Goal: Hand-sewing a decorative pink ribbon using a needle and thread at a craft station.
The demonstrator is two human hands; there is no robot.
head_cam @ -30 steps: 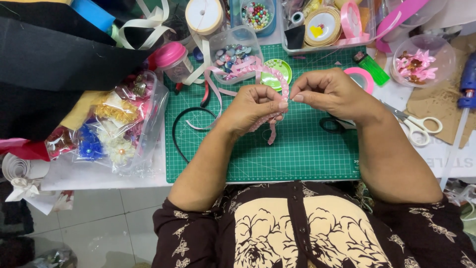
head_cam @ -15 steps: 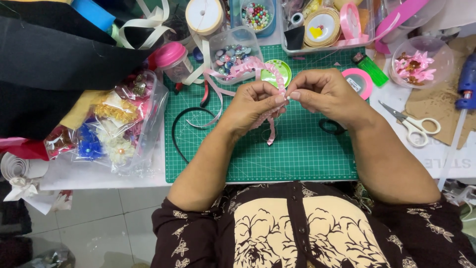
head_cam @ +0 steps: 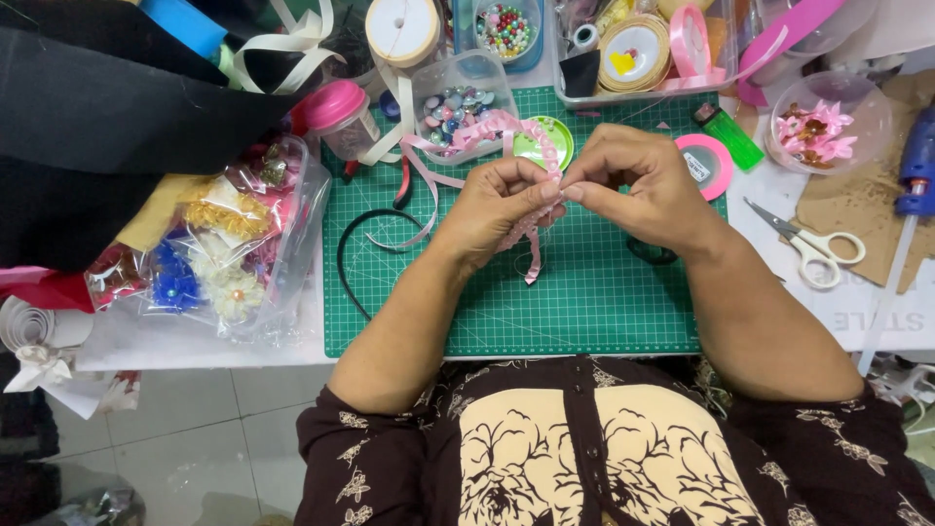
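1. Green cutting mat (head_cam: 604, 312): work surface, crowded with craft supplies.
2. Left hand (head_cam: 497, 209): fingers curled shut, pinching pink ribbon (head_cam: 531, 229).
3. Right hand (head_cam: 638, 180): fingertips closed on the same ribbon, held above mat centre.
4. Scissors (head_cam: 813, 244): lying right of mat.

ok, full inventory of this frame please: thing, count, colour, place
cutting mat: 1, green, table centre
ribbon: 1, pink, pinched between both hands, trailing to the bead tub
headband: 1, black, mat left edge
bead tub: 1, clear, mixed beads, mat top
tape roll: 1, pink, mat right edge
lighter: 1, green, right of mat
scissors: 1, white handles, right of mat
flower bowl: 1, clear, pink flowers, upper right
glue gun: 1, blue, far right
bag of trims: 1, clear, left of mat
left hand: holding ribbon
right hand: holding ribbon
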